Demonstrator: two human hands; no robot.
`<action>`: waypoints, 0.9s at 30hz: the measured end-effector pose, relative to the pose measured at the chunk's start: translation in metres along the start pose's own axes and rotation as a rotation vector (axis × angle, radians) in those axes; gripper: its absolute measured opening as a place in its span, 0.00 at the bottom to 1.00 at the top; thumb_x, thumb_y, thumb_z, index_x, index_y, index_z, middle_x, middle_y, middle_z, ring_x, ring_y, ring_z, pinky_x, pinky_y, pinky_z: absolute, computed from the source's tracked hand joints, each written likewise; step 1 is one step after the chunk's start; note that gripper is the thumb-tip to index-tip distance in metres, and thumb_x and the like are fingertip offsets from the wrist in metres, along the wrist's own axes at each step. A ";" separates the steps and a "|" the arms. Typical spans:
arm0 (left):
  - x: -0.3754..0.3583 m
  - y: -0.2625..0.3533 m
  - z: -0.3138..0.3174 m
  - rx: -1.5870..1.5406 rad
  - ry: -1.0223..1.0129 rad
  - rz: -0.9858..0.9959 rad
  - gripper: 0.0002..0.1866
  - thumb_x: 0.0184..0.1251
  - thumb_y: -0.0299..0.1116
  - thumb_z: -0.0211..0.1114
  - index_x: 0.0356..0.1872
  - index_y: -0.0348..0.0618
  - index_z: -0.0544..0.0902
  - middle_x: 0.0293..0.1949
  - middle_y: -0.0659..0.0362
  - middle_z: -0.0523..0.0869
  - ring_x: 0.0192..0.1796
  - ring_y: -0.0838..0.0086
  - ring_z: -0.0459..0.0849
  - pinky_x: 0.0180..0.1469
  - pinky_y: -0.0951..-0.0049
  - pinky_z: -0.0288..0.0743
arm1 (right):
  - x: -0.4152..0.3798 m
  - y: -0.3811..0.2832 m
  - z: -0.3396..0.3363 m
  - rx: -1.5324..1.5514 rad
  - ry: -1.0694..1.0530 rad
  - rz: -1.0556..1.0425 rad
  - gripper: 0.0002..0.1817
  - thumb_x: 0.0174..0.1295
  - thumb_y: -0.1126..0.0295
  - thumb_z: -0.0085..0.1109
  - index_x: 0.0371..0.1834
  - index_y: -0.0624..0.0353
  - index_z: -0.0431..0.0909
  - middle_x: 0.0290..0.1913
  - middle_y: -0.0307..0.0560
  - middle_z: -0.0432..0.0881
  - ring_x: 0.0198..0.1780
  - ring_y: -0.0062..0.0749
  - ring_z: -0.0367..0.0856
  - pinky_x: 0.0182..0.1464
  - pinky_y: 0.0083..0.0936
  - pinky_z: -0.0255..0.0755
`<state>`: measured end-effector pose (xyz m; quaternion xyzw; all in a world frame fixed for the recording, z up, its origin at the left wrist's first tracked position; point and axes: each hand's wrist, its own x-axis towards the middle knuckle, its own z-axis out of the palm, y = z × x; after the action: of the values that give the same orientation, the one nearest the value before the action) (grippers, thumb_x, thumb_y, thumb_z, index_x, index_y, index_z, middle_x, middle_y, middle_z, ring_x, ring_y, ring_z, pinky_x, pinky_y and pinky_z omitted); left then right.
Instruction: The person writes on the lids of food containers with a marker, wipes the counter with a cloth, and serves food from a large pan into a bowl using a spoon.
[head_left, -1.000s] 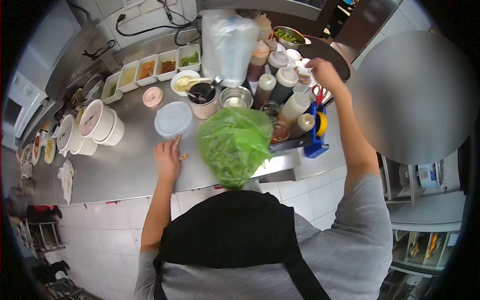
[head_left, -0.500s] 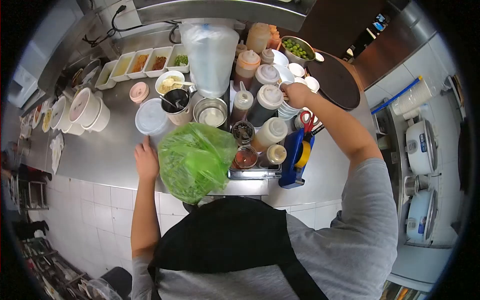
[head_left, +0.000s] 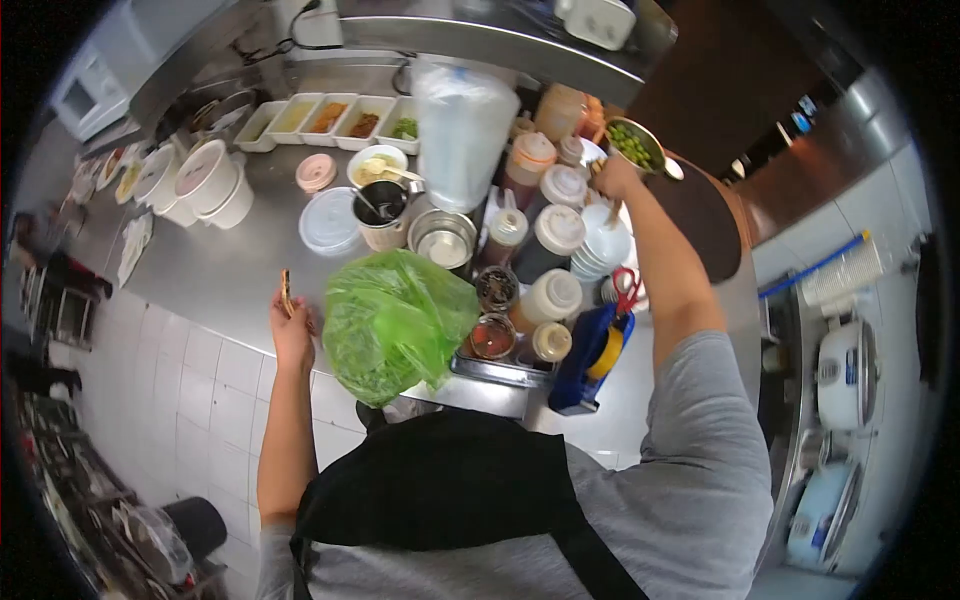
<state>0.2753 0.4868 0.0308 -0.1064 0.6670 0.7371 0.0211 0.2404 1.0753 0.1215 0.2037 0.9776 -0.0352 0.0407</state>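
Observation:
My left hand (head_left: 292, 335) is closed on a thin tan-and-dark strip (head_left: 286, 291) that sticks up from the fingers, at the counter's front edge. Just beyond it lies a round clear-lidded container (head_left: 331, 221), and a green plastic bag (head_left: 395, 325) bulges to its right. My right hand (head_left: 617, 180) reaches past the sauce bottles (head_left: 558, 230) to the back, between white bowls (head_left: 602, 238) and a metal pot of green limes (head_left: 635, 145). Its fingers are curled, their tips mostly hidden, and I cannot tell what they hold. A brown handle (head_left: 614, 212) rests over the bowls below the wrist.
White trays of toppings (head_left: 365, 125) line the back of the counter. A metal pot (head_left: 442, 238) and a dark-filled cup (head_left: 381, 215) stand mid-counter. A blue tape dispenser (head_left: 590, 365) and red scissors (head_left: 627, 290) are on the right. Overhead runs a metal shelf (head_left: 480, 45).
My right hand has moved farther back, from the stacked bowls toward the lime pot. My left hand, earlier beside the lidded container, now holds the thin strip. The view has shifted slightly.

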 end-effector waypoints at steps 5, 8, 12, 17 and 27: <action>-0.053 0.015 -0.027 -0.541 0.022 -0.195 0.23 0.66 0.21 0.54 0.62 0.47 0.64 0.37 0.59 0.78 0.32 0.78 0.76 0.31 0.83 0.72 | 0.067 0.006 0.072 -0.059 -0.174 0.060 0.21 0.47 0.55 0.60 0.35 0.63 0.82 0.41 0.60 0.82 0.45 0.50 0.82 0.49 0.38 0.74; -0.072 0.004 -0.039 -0.605 -0.011 -0.225 0.25 0.66 0.21 0.55 0.64 0.47 0.64 0.38 0.58 0.77 0.34 0.78 0.76 0.33 0.82 0.73 | 0.074 0.033 0.097 -0.021 -0.051 0.025 0.20 0.53 0.56 0.57 0.39 0.62 0.81 0.43 0.61 0.81 0.48 0.51 0.80 0.52 0.40 0.72; -0.081 0.001 -0.053 -0.607 -0.022 -0.212 0.23 0.66 0.22 0.56 0.62 0.46 0.66 0.38 0.58 0.78 0.32 0.78 0.76 0.34 0.82 0.74 | -0.003 0.000 -0.026 0.419 0.168 0.182 0.17 0.42 0.65 0.66 0.33 0.66 0.81 0.36 0.59 0.83 0.38 0.45 0.84 0.42 0.33 0.76; -0.088 0.016 -0.050 -0.551 -0.080 -0.182 0.26 0.66 0.20 0.55 0.64 0.51 0.63 0.36 0.61 0.76 0.26 0.81 0.72 0.24 0.84 0.67 | -0.030 0.034 -0.071 0.421 0.213 0.086 0.18 0.35 0.70 0.66 0.31 0.69 0.79 0.22 0.53 0.80 0.22 0.37 0.80 0.25 0.29 0.74; -0.116 0.036 -0.048 -0.299 -0.041 -0.175 0.26 0.67 0.25 0.55 0.66 0.46 0.61 0.31 0.63 0.73 0.19 0.85 0.65 0.19 0.86 0.59 | -0.062 0.081 0.024 -0.011 0.116 -0.197 0.21 0.43 0.71 0.65 0.45 0.50 0.78 0.38 0.55 0.83 0.42 0.51 0.81 0.45 0.41 0.75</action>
<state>0.3886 0.4479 0.0835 -0.1512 0.5376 0.8254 0.0828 0.3307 1.1225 0.0988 0.1082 0.9937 -0.0218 -0.0186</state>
